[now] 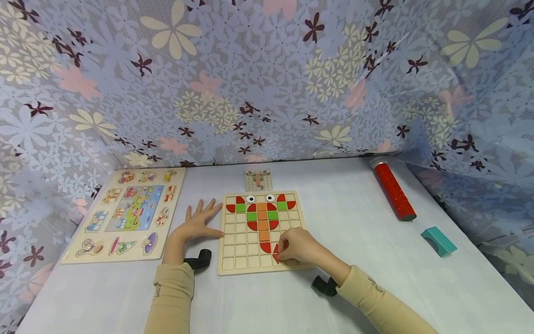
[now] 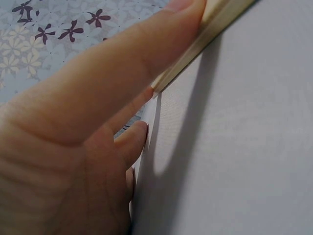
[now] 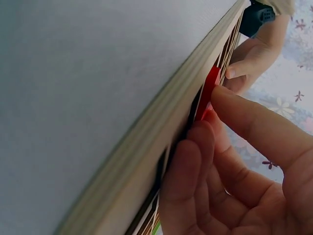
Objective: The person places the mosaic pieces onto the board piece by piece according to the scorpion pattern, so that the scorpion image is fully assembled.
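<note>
A wooden grid board (image 1: 242, 263) bears red, green and orange tiles and two eye tiles (image 1: 270, 198) set out as a figure. Over its lower right part, my right hand (image 1: 297, 246) pinches a small red tile (image 3: 209, 93) between thumb and fingers, close over the grid. The tile looks pointed in the head view, and part of it is behind the fingers. My left hand (image 1: 199, 225) lies with fingers spread at the board's left side, thumb and fingertips right at the edge. Behind the board lies a small pattern card (image 1: 251, 185) with a similar figure.
At the left lies a wooden picture puzzle board (image 1: 173, 204) with vehicle and toy pieces. A glittery red tube (image 1: 394, 192) lies at the right, with a teal arch block (image 1: 439, 241) nearer. Floral cloth (image 1: 267, 93) hangs behind the white table (image 1: 342, 199).
</note>
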A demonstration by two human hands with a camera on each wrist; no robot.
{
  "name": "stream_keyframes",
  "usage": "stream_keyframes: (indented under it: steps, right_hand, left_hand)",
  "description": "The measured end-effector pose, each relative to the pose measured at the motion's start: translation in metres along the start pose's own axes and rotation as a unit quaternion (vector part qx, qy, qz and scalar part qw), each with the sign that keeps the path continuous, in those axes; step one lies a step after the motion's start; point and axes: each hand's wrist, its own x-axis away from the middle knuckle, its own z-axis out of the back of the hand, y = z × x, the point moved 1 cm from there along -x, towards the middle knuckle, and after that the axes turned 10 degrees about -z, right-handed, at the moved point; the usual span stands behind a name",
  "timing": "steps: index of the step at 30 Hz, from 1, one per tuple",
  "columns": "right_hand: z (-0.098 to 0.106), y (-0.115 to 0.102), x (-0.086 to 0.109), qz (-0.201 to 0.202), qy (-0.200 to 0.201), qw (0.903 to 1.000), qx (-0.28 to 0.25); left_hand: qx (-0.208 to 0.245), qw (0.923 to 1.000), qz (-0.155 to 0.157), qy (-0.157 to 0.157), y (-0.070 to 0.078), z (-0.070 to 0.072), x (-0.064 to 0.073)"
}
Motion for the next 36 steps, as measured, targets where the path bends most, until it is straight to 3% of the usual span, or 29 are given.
stream_keyframes:
  steps: [9, 23, 30, 36]
  right_hand:
    - [0.005, 0.0, -0.001, 0.005, 0.003, 1.0, -0.001]
    - [0.037, 0.005, -0.001, -0.02, 0.049, 0.9985, -0.015]
    - [0.024, 0.005, 0.002, 0.013, -0.049, 0.9987, -0.01]
    - [0.014, 0.005, 0.003, 0.005, -0.057, 0.9984, 0.0]
  left_hand:
    - [0.001, 1.0, 0.0, 0.004, -0.003, 0.001, -0.001]
    - [0.005, 1.0, 0.001, 0.001, -0.002, 0.0, 0.001]
    - [0.005, 0.9999, 0.009, 0.0, -0.001, 0.001, 0.0]
    - [0.003, 0.9999, 0.015, -0.004, -0.001, 0.0, 0.0]
